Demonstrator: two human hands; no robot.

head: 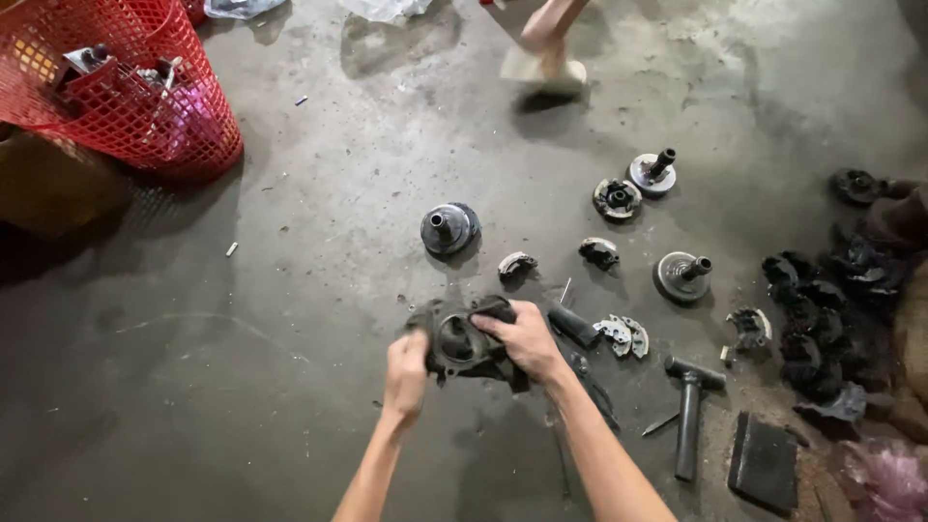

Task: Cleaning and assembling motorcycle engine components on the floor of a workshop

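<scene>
Low over the concrete floor, both my hands hold a dark, greasy round metal part [459,343] with an open ring in its middle. My left hand [405,373] grips its left edge. My right hand [525,337] is closed over its upper right side, fingers curled on the rim. A short black cylinder [574,327] lies just right of my right hand, beside two pale curved shoe pieces [623,335].
Pulley discs with shafts [449,228] [681,275] [652,173] and small parts lie scattered ahead. A hammer [690,411] and a flat black block [764,462] sit at lower right, a heap of dark parts [822,319] at right. A red mesh basket [126,87] stands top left. Another person's foot [544,58] is at top.
</scene>
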